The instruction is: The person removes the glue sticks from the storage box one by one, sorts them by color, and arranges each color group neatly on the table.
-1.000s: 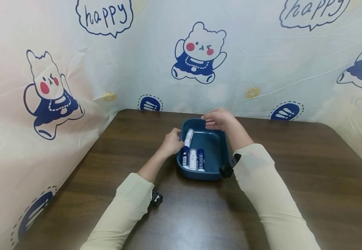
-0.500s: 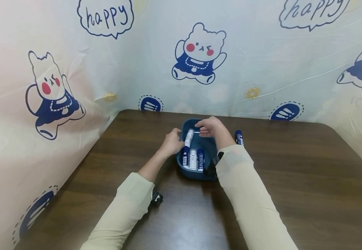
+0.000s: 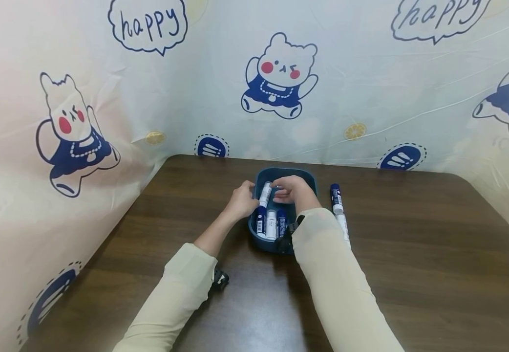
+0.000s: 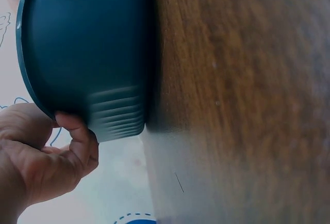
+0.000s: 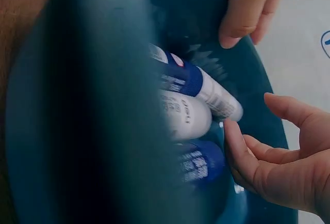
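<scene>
A blue plastic bin (image 3: pixel 294 171) stands on the table. My left hand (image 3: pixel 240 201) grips its left rim, thumb inside and fingers outside, as the left wrist view of the hand (image 4: pixel 49 157) shows. Several glue sticks lie in the bin: a white one (image 3: pixel 265 194) slanted along the left wall, a blue one (image 3: pixel 261 221), a white one (image 3: pixel 271 225) and another blue one (image 3: pixel 282 222) side by side at the near end. My right hand (image 3: pixel 293 190) reaches into the bin with thumb and fingers apart, fingertips close by the end of the slanted white stick (image 5: pixel 223 102).
To the right of the bin, a blue glue stick (image 3: pixel 336 196) and a white one (image 3: pixel 343 227) lie end to end on the brown table (image 3: pixel 413 244), the white one partly behind the right sleeve. A printed curtain (image 3: pixel 219 83) hangs behind the table.
My right hand has moved left and down into the bin, toward the slanted white stick. Its arm has uncovered the two glue sticks on the table. The left hand stays on the rim.
</scene>
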The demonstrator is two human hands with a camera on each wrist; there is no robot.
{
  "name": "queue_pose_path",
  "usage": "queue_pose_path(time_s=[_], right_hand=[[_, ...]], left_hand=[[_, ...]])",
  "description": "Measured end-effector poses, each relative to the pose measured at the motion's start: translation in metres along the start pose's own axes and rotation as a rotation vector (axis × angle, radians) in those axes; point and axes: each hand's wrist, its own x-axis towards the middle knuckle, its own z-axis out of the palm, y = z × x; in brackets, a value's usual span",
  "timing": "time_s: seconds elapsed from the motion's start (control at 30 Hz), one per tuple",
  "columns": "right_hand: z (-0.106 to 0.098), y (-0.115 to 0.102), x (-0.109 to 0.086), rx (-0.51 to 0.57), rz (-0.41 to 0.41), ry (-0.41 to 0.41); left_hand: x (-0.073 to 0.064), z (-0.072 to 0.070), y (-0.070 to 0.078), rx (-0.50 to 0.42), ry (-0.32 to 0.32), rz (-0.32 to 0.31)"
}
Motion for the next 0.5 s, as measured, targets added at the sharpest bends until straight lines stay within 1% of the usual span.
queue_pose_path(time_s=[0.17,0.37,0.5], right_hand=[[0.005,0.006,0.001,0.011,0.022,-0.001],[0.011,0.007,-0.001,-0.011,-0.002,0.005],[0.018,0.006,-0.003,-0.033,0.001,-0.001]], left_hand=[[0.001,-0.001,-0.001,0.005,-0.001,0.003],[0.002,-0.002,-0.002,-0.001,0.004,0.006],[0.001,-0.001,-0.002,-0.002,0.004,0.002]])
